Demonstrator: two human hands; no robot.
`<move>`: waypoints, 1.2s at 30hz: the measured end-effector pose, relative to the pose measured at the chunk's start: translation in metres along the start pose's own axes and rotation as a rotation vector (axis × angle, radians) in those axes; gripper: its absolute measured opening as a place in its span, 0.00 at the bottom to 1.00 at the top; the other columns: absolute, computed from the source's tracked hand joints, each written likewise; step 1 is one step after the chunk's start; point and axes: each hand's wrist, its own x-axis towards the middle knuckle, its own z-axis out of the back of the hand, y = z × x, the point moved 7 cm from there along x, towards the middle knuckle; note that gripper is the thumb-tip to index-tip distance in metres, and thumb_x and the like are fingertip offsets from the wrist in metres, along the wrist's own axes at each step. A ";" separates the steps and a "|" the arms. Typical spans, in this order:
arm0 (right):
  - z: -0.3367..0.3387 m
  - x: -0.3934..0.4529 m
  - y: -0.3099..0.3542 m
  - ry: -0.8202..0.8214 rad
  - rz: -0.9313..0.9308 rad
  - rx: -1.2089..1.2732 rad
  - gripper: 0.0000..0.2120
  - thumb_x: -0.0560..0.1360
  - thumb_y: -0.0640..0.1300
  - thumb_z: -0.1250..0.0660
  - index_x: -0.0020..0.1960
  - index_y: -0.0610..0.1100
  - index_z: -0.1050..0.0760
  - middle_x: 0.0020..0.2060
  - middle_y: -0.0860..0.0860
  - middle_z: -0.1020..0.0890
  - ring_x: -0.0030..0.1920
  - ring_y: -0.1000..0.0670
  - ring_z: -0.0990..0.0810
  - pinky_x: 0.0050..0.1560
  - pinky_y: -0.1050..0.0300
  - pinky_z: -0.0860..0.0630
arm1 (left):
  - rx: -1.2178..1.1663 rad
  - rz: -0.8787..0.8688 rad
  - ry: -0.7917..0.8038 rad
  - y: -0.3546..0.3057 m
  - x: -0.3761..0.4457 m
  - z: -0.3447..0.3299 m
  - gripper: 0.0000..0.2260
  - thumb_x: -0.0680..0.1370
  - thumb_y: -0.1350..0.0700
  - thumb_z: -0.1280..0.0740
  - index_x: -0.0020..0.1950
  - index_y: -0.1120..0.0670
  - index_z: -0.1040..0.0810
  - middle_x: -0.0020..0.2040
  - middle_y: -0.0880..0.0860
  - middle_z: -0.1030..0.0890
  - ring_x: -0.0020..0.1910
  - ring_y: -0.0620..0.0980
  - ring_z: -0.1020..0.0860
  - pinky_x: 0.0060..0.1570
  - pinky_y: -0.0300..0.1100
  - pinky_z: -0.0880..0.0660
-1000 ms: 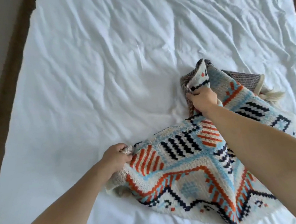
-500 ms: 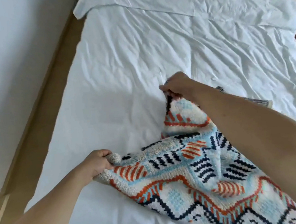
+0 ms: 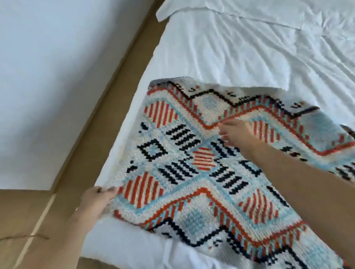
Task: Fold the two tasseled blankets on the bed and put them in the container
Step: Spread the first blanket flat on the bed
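Moved: patterned orange, blue and black knitted blanket (image 3: 198, 176) is now spread flat at the white bed's (image 3: 239, 46) left edge.
Left hand (image 3: 98, 199): blanket corner is pinched.
Right hand (image 3: 235, 134): laid open on blanket, nothing gripped.

Bright, soft daylight; motion blur smears the whole wide-angle frame.

Blanket (image 3: 198, 176) lies on the bed's (image 3: 251, 50) left edge, pillow (image 3: 245, 0) behind.
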 end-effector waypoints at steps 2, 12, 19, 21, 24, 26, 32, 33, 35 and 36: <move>-0.021 -0.026 -0.064 0.055 -0.082 -0.201 0.13 0.79 0.52 0.29 0.58 0.45 0.22 0.42 0.45 0.16 0.40 0.43 0.18 0.44 0.48 0.21 | 0.027 0.029 0.052 0.020 -0.001 -0.015 0.13 0.75 0.53 0.23 0.41 0.54 0.26 0.47 0.55 0.20 0.40 0.51 0.23 0.44 0.43 0.23; -0.082 -0.126 -0.182 0.206 0.005 -0.763 0.15 0.79 0.55 0.31 0.60 0.47 0.20 0.56 0.50 0.22 0.38 0.56 0.22 0.33 0.60 0.26 | -0.142 -0.041 0.025 0.065 0.003 0.025 0.11 0.74 0.57 0.23 0.43 0.61 0.22 0.40 0.58 0.18 0.39 0.57 0.20 0.36 0.43 0.24; -0.073 -0.126 -0.162 0.112 -0.061 -0.646 0.16 0.80 0.52 0.32 0.64 0.45 0.21 0.45 0.55 0.18 0.35 0.48 0.16 0.37 0.53 0.19 | 0.510 -0.014 -0.178 0.063 0.011 0.050 0.20 0.71 0.42 0.25 0.55 0.52 0.20 0.56 0.56 0.18 0.55 0.59 0.21 0.53 0.49 0.22; -0.072 -0.129 -0.162 0.109 -0.067 -0.651 0.16 0.79 0.53 0.31 0.63 0.46 0.21 0.43 0.55 0.18 0.35 0.49 0.16 0.39 0.50 0.16 | 0.658 -0.075 -0.115 0.048 -0.001 0.028 0.24 0.75 0.49 0.28 0.69 0.53 0.26 0.65 0.59 0.23 0.63 0.60 0.25 0.57 0.50 0.24; -0.072 -0.125 -0.157 0.117 -0.051 -0.656 0.17 0.80 0.54 0.32 0.64 0.46 0.21 0.49 0.53 0.18 0.36 0.50 0.17 0.41 0.50 0.16 | 0.585 -0.147 0.007 0.024 -0.006 -0.006 0.28 0.77 0.52 0.31 0.77 0.52 0.34 0.74 0.58 0.31 0.72 0.59 0.32 0.63 0.50 0.29; -0.077 -0.115 -0.147 0.116 -0.026 -0.683 0.19 0.81 0.54 0.33 0.68 0.46 0.23 0.58 0.50 0.17 0.36 0.55 0.19 0.39 0.55 0.19 | 0.519 -0.199 0.049 0.006 -0.004 -0.028 0.28 0.80 0.51 0.32 0.78 0.51 0.36 0.76 0.57 0.34 0.73 0.57 0.33 0.65 0.50 0.31; -0.110 -0.052 -0.063 0.108 0.151 -0.678 0.21 0.81 0.53 0.34 0.71 0.45 0.25 0.60 0.49 0.18 0.40 0.55 0.21 0.40 0.57 0.21 | 0.444 -0.402 0.113 -0.053 0.027 -0.072 0.30 0.80 0.53 0.31 0.80 0.47 0.38 0.81 0.51 0.40 0.75 0.57 0.32 0.71 0.56 0.31; -0.117 -0.039 -0.045 0.108 0.190 -0.683 0.21 0.81 0.53 0.33 0.71 0.45 0.25 0.60 0.49 0.18 0.43 0.52 0.19 0.44 0.54 0.18 | 0.444 -0.438 0.110 -0.064 0.035 -0.076 0.30 0.80 0.54 0.31 0.80 0.47 0.39 0.82 0.51 0.43 0.78 0.56 0.38 0.74 0.56 0.34; -0.130 -0.011 -0.009 0.079 0.255 -0.694 0.20 0.81 0.53 0.33 0.69 0.46 0.24 0.61 0.49 0.18 0.44 0.49 0.17 0.46 0.49 0.16 | 0.440 -0.504 0.102 -0.089 0.053 -0.083 0.31 0.80 0.53 0.31 0.81 0.46 0.40 0.83 0.51 0.46 0.81 0.55 0.45 0.77 0.56 0.40; -0.137 0.004 0.008 0.065 0.288 -0.710 0.20 0.81 0.53 0.33 0.69 0.46 0.24 0.61 0.49 0.18 0.44 0.49 0.17 0.46 0.50 0.16 | 0.445 -0.528 0.099 -0.100 0.063 -0.087 0.32 0.80 0.52 0.31 0.81 0.45 0.41 0.83 0.51 0.47 0.82 0.54 0.46 0.78 0.56 0.42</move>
